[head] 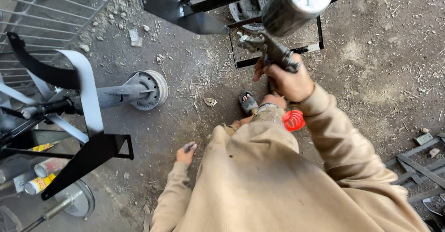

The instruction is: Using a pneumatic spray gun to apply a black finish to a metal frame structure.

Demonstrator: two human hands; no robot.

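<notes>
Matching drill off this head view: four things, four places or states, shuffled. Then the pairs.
Things:
1. spray gun
2. left hand
3. red coiled hose
4. sandalled foot

Places or states:
A. flat on the dirt ground, below the gun
B. held up in the right hand, metal cup on top
C. low at the person's side, fingers closed on a small dark thing
D. beside the right forearm, just under the wrist

Pairs: 1-B, 2-C, 3-D, 4-A

Bare dirt ground [371, 74] was strewn with straw and pebbles; a wire fence panel [41, 19] stood at upper left in daylight.
</notes>
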